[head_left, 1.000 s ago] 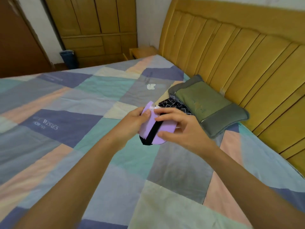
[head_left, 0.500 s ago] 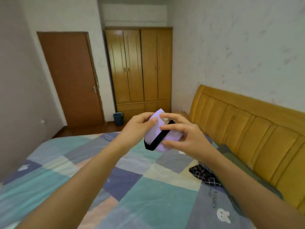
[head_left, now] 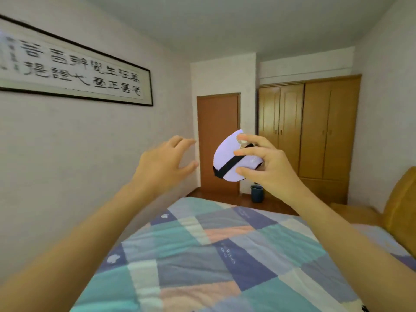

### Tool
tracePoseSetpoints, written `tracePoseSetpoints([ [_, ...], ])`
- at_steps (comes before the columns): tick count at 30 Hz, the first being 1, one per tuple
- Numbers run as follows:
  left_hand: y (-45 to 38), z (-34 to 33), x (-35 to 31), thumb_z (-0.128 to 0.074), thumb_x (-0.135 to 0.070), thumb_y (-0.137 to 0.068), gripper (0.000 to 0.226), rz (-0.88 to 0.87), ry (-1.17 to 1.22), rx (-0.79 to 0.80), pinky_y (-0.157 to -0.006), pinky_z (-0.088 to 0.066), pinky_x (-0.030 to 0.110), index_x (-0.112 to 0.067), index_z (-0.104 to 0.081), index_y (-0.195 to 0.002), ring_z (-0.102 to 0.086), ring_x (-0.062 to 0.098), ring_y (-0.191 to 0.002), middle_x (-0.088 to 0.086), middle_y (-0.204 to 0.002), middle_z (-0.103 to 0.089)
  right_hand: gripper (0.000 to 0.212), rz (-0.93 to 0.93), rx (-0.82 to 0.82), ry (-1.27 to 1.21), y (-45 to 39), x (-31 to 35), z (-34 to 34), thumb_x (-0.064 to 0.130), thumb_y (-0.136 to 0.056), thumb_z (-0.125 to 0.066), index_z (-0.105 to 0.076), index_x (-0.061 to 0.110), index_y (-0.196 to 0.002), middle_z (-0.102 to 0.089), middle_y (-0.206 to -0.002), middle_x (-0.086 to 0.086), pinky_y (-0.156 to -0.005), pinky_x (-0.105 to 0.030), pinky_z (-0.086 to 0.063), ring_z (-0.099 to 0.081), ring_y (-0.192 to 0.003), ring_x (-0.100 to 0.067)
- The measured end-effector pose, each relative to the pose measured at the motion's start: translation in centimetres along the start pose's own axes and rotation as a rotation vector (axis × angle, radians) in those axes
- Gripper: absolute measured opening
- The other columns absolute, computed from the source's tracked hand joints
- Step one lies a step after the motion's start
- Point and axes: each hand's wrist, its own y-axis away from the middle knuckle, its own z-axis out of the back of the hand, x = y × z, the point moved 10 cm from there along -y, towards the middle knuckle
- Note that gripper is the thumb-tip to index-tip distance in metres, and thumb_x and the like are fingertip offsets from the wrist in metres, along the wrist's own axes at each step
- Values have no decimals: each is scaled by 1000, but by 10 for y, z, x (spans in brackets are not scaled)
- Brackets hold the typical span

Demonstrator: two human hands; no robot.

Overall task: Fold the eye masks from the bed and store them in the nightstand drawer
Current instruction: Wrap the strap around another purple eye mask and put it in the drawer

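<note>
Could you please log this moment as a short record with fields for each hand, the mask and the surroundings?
right hand: right hand grips the folded eye mask, fingers curled round it
left hand: left hand held in the air beside the mask, fingers spread, touching nothing
eye mask: lilac, folded, a black strap across it, held up above the bed
bed: patchwork quilt in blue, teal and peach
background: brown door, wooden wardrobe, blue bin, framed calligraphy on the left wall
nightstand drawer: not identifiable in this view

Head view, level, faces across bed (head_left: 202, 255) toward door (head_left: 218, 143).
</note>
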Motion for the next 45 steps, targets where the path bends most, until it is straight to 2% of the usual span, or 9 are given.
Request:
tracePoseSetpoints([
  [10,160,182,189,-41,-54,-93,57,350,-557,114,-93,-42,34,-32,-31,-144,-53,15,-119,-11,-137,-48,29,175,189,-452,-46,172,-202,0,-76,-73,-73,20,-97,-59,-125,7,-100,-25,-43,-55,-115,-4],
  [13,207,228,228,-38,-55,-93,59,388,-683,145,-93,-43,33,-32,-27,-146,-54,15,-118,-11,-136,-51,32,234,207,-548,-50,228,-262,1,-75,-74,-71,29,-91,-61,-121,6,-99,-20,-42,-55,-114,-2],
  [15,241,262,255,-37,-55,-94,59,418,-746,158,-93,-43,33,-32,-26,-147,-54,14,-118,-11,-136,-51,32,263,238,-605,-50,269,-305,1,-75,-74,-70,31,-88,-61,-121,6,-97,-15,-41,-55,-112,1],
  [21,329,353,339,-37,-55,-94,59,475,-904,179,-92,-44,33,-31,-27,-146,-56,14,-115,-11,-133,-54,22,314,290,-753,-44,378,-431,1,-75,-75,-74,19,-87,-62,-119,4,-98,-25,-45,-59,-108,-4],
  [25,384,404,400,-40,-55,-93,57,559,-911,166,-94,-44,35,-31,-30,-144,-57,14,-115,-11,-133,-54,17,331,299,-811,-43,442,-504,4,-75,-76,-74,17,-87,-63,-119,3,-97,-22,-45,-60,-109,-8],
  [32,439,436,520,-44,-55,-92,54,637,-835,113,-94,-43,34,-33,-36,-140,-59,11,-110,-15,-130,-55,20,376,373,-852,-67,512,-634,4,-77,-74,-74,20,-89,-61,-119,9,-99,-22,-43,-57,-115,-5],
  [37,457,425,637,-44,-57,-91,51,694,-719,66,-89,-46,30,-36,-36,-137,-59,7,-107,-19,-126,-55,18,395,402,-849,-109,526,-747,3,-78,-73,-75,18,-89,-60,-118,15,-96,-14,-42,-56,-114,-1],
  [43,454,392,794,-45,-56,-91,50,732,-687,119,-90,-43,30,-37,-36,-136,-57,7,-111,-19,-125,-55,14,361,425,-888,-183,528,-896,2,-80,-71,-74,15,-85,-63,-117,7,-95,-12,-42,-57,-112,1],
  [45,450,387,845,-46,-56,-91,50,738,-671,137,-88,-43,30,-36,-36,-136,-57,8,-109,-19,-124,-56,12,337,441,-891,-209,532,-943,3,-80,-70,-74,13,-86,-63,-118,6,-99,-18,-42,-57,-114,-1],
])
